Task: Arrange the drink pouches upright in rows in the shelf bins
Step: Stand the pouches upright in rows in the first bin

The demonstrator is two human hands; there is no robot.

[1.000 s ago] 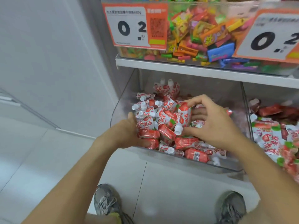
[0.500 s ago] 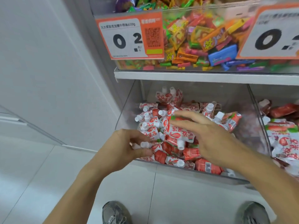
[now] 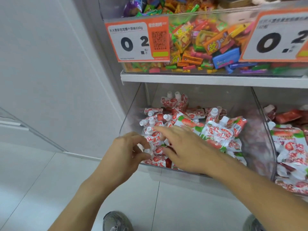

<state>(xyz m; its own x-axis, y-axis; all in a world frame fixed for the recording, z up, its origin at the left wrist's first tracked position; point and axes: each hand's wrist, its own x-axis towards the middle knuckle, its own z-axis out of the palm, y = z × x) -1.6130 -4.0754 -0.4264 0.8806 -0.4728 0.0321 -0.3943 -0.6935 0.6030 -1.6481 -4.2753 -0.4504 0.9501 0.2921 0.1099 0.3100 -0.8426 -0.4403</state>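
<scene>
A clear shelf bin (image 3: 133,112) on the lower shelf holds several red-and-white drink pouches (image 3: 216,132) with white spouts, lying jumbled; two stand upright at the back (image 3: 174,101). My left hand (image 3: 126,154) is at the bin's front left corner and pinches the white spout of a pouch (image 3: 154,140) between thumb and fingers. My right hand (image 3: 186,147) reaches across the front of the pile with fingers straight, pointing left, resting on the pouches and holding nothing.
A second bin (image 3: 273,147) to the right holds more of the same pouches (image 3: 293,147). Above, a white shelf (image 3: 200,80) carries a bin of coloured candy (image 3: 200,40) with orange price tags (image 3: 138,40). White wall on the left, tiled floor and my shoes (image 3: 116,220) below.
The view has tilted up and moved closer. My right hand let go of a pouch and slid left over the pile. My left hand closed its fingers on a pouch spout at the front left.
</scene>
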